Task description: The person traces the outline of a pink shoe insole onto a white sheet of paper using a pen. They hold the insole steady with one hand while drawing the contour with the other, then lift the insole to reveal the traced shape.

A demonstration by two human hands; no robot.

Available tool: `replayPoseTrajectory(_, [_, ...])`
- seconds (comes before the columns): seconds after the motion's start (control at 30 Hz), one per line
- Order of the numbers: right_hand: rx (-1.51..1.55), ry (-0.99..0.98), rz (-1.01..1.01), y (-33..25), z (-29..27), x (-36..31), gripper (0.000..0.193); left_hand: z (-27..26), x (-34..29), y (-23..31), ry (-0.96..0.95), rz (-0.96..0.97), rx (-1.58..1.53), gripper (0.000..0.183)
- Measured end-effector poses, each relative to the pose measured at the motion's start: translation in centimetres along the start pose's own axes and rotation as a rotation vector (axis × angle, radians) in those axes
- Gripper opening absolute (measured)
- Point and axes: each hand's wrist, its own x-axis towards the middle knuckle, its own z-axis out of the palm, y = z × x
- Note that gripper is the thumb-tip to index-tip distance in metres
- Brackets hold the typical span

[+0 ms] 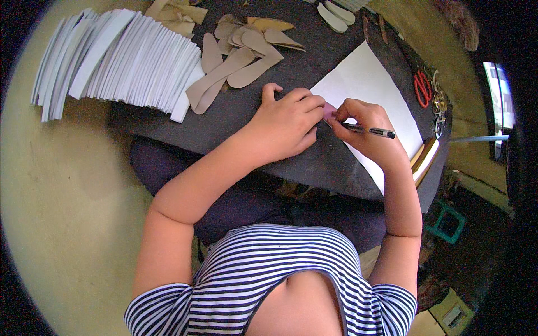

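My right hand (367,126) is closed round a dark pen (378,132), its end pointing to the right. Its fingertips come down at a small pinkish piece (329,111), whose kind I cannot make out. From the left, my left hand (288,123) presses palm-down with bent fingers on that piece, one finger raised off to the side; most of the piece is hidden. Beneath and beyond my right hand lies a large white sheet (372,78) on the dark tabletop (224,131).
A long row of white strips (129,56) stands at the far left. Beside it lie loose beige insole-shaped pieces (255,47). Pale insoles (336,15) are at the back, red-handled scissors (422,88) at the right. A teal frame (451,221) stands below the table's right side.
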Motion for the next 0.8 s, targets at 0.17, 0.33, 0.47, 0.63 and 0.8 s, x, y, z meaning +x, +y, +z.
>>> replayPoseTrajectory(0.17, [-0.058,-0.017,-0.034,0.0,0.1,0.0,0.017,0.3,-0.1,-0.4,0.014,0.010,-0.002,0.036])
replayPoseTrajectory(0.33, [-0.111,-0.073,-0.039,-0.6,0.0,0.2,0.018,0.4,-0.1,-0.7,0.012,0.015,-0.023,0.033])
replayPoseTrajectory(0.47, [-0.127,-0.090,-0.058,-1.0,-0.1,0.6,0.018,0.6,0.0,-0.8,0.007,0.016,-0.027,0.033])
replayPoseTrajectory(0.63, [-0.105,-0.082,-0.039,-0.8,0.1,0.7,0.018,0.9,0.1,-0.8,0.010,0.012,-0.049,0.032])
replayPoseTrajectory(0.8, [-0.072,-0.087,0.016,-0.8,0.0,0.5,0.019,1.0,0.1,-1.0,0.017,0.009,-0.061,0.032])
